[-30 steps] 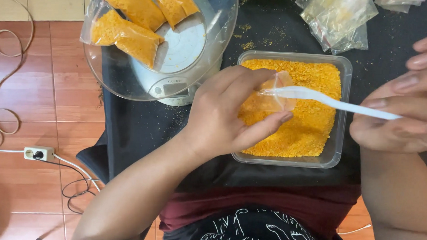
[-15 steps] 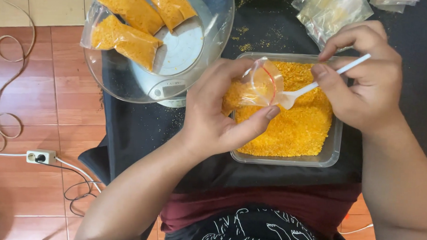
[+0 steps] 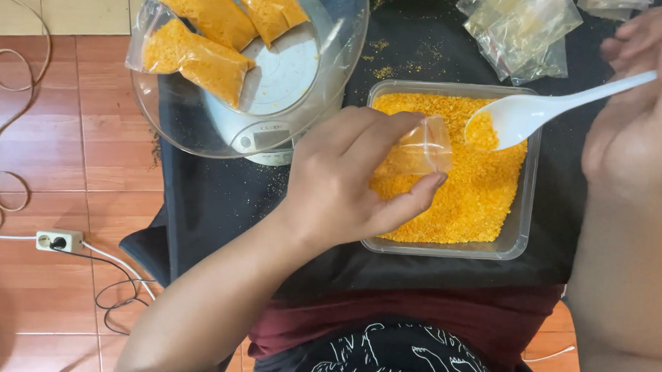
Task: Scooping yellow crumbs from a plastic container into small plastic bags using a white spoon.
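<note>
My left hand (image 3: 353,179) holds a small clear plastic bag (image 3: 419,149) open over a clear rectangular tub (image 3: 523,237) filled with orange crumbs (image 3: 463,190). A white plastic spoon (image 3: 539,109), heaped with orange crumbs, sits in my right hand (image 3: 642,109) at the right edge, its bowl just right of the bag's mouth. The tub rests on a black cloth (image 3: 220,204) across my lap.
A clear bowl (image 3: 335,69) on a white kitchen scale (image 3: 274,136) holds three filled bags of crumbs (image 3: 196,56). Empty plastic bags (image 3: 520,27) lie at the top right. A power strip (image 3: 59,240) and cables (image 3: 2,145) lie on the red tiled floor.
My right hand has drawn back to the right, lifting the spoon out of the bag; the spoon now carries a scoop of crumbs beside the bag. My left hand stays put.
</note>
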